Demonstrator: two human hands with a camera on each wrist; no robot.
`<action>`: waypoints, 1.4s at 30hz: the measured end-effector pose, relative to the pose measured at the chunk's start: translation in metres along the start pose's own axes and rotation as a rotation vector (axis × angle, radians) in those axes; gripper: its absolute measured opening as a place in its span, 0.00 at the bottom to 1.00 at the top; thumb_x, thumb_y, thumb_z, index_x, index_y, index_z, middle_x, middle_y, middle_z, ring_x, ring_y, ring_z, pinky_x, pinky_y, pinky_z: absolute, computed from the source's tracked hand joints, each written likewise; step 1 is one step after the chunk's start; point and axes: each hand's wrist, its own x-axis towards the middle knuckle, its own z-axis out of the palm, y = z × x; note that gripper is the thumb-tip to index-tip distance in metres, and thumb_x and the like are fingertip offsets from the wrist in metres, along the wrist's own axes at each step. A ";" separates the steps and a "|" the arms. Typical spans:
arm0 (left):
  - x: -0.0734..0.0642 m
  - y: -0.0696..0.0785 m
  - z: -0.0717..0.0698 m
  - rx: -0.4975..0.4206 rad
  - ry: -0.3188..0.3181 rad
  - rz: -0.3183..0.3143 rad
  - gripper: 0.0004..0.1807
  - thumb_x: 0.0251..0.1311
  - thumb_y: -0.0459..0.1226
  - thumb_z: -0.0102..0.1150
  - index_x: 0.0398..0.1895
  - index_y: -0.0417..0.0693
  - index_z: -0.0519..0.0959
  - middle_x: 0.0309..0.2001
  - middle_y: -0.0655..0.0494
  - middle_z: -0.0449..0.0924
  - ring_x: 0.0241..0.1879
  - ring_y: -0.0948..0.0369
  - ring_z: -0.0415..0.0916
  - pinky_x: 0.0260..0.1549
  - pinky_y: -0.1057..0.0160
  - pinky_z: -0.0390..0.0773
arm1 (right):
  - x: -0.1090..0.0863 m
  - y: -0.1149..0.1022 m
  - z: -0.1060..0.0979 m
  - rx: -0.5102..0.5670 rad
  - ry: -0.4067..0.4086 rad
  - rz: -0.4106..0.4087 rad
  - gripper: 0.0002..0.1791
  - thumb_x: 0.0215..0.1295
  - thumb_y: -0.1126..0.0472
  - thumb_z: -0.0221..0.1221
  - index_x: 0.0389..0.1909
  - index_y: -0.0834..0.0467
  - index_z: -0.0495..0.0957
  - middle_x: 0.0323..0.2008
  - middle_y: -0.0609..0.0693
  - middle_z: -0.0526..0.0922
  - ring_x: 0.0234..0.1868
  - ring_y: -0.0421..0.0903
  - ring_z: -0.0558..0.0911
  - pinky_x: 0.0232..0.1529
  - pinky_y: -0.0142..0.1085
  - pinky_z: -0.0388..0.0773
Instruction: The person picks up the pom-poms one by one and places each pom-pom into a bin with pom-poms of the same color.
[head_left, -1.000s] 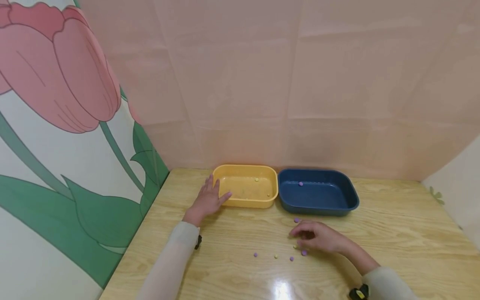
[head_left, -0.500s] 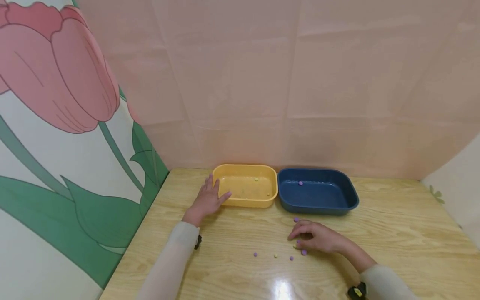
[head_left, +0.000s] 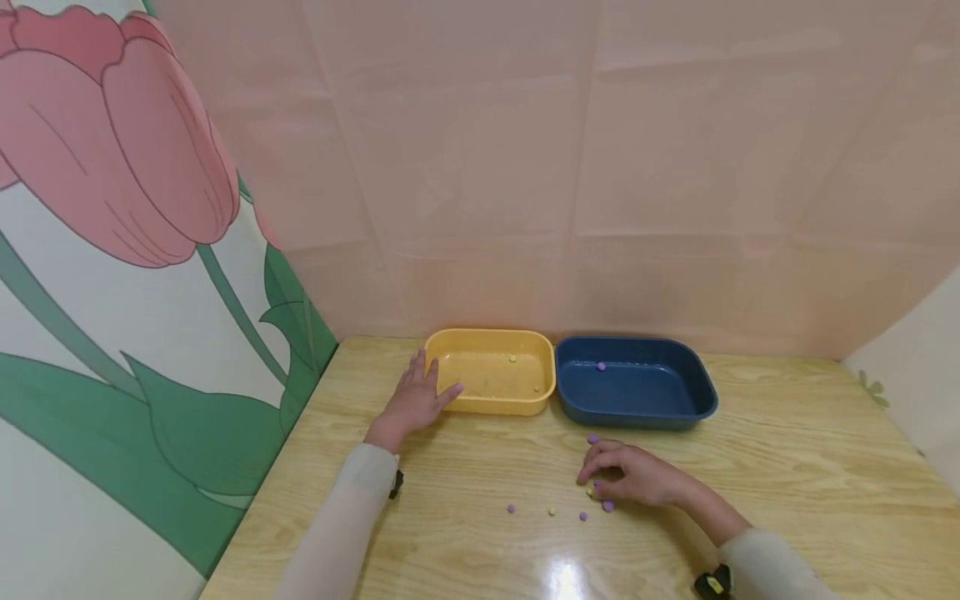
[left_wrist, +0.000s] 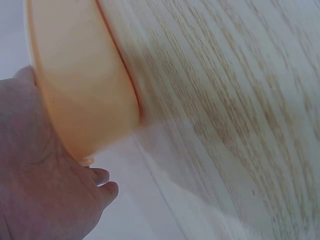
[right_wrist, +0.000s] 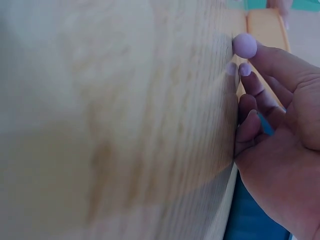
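My left hand (head_left: pixel 415 398) rests at the left end of a yellow tray (head_left: pixel 491 407), fingers spread along its rim. In the left wrist view, the palm lies against the tray's end wall (left_wrist: pixel 85 75). Low over the table, my right hand (head_left: pixel 637 475) has bent fingers, with thumb and forefinger apart. A pale yellow ball (head_left: pixel 590 492) and a small purple ball (head_left: pixel 597 483) lie right at its fingertips. Beside the thumb is a larger purple ball (head_left: pixel 608 506). The right wrist view shows a purple ball (right_wrist: pixel 245 46) against the thumb tip.
A dark blue tray (head_left: pixel 637 419) stands right of the yellow one, with a purple ball (head_left: pixel 601 367) inside. Yellow balls (head_left: pixel 512 358) lie in the yellow tray. On the wooden table are more purple balls (head_left: pixel 512 508) and a yellow ball (head_left: pixel 552 512). A pink-covered wall (head_left: pixel 480 208) rises behind.
The right hand's fingertips have shifted slightly, and a purple ball by the thumb shows more plainly than a second ago. The left hand and both trays have stayed in place.
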 end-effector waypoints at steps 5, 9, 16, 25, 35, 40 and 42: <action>0.000 -0.001 0.001 -0.006 -0.001 -0.001 0.49 0.74 0.66 0.35 0.80 0.36 0.45 0.81 0.37 0.25 0.80 0.40 0.28 0.76 0.42 0.40 | 0.002 0.001 0.001 -0.018 -0.002 -0.034 0.07 0.65 0.56 0.68 0.43 0.47 0.86 0.45 0.45 0.79 0.71 0.65 0.67 0.69 0.18 0.45; 0.001 -0.001 0.001 -0.007 -0.006 -0.011 0.49 0.74 0.65 0.35 0.81 0.37 0.45 0.81 0.38 0.24 0.80 0.40 0.29 0.76 0.43 0.41 | 0.004 0.004 0.002 -0.029 -0.001 -0.074 0.05 0.66 0.57 0.67 0.42 0.47 0.86 0.44 0.45 0.79 0.68 0.58 0.72 0.69 0.18 0.44; 0.002 -0.001 0.002 -0.008 -0.013 -0.024 0.49 0.74 0.66 0.35 0.81 0.37 0.45 0.81 0.40 0.23 0.80 0.41 0.27 0.76 0.43 0.40 | 0.006 0.004 0.003 -0.037 0.008 -0.085 0.05 0.65 0.59 0.68 0.40 0.47 0.86 0.43 0.45 0.78 0.65 0.57 0.74 0.70 0.18 0.44; 0.001 0.000 0.000 -0.010 -0.009 -0.014 0.49 0.74 0.66 0.35 0.80 0.36 0.45 0.81 0.38 0.23 0.80 0.41 0.28 0.76 0.43 0.40 | 0.006 0.004 0.003 -0.059 0.010 -0.063 0.05 0.64 0.60 0.68 0.39 0.46 0.86 0.43 0.43 0.78 0.65 0.58 0.74 0.70 0.17 0.44; -0.001 0.001 0.000 -0.004 0.000 -0.009 0.49 0.74 0.65 0.36 0.80 0.36 0.46 0.81 0.37 0.25 0.80 0.40 0.29 0.76 0.43 0.41 | 0.008 0.001 0.004 -0.060 0.062 -0.079 0.05 0.65 0.62 0.67 0.37 0.47 0.85 0.37 0.40 0.83 0.58 0.52 0.80 0.71 0.19 0.49; -0.001 0.002 0.000 -0.010 0.005 -0.004 0.48 0.75 0.64 0.37 0.80 0.35 0.47 0.81 0.36 0.26 0.80 0.40 0.30 0.76 0.42 0.41 | 0.007 -0.005 0.001 -0.018 0.082 0.039 0.03 0.66 0.60 0.66 0.37 0.48 0.84 0.28 0.37 0.83 0.56 0.48 0.83 0.68 0.19 0.56; 0.000 0.001 0.001 -0.009 0.008 -0.003 0.47 0.75 0.63 0.38 0.80 0.35 0.47 0.81 0.36 0.26 0.80 0.39 0.30 0.76 0.42 0.41 | 0.007 -0.007 0.000 -0.015 0.091 0.074 0.03 0.67 0.61 0.66 0.38 0.49 0.83 0.29 0.37 0.83 0.47 0.41 0.84 0.61 0.22 0.67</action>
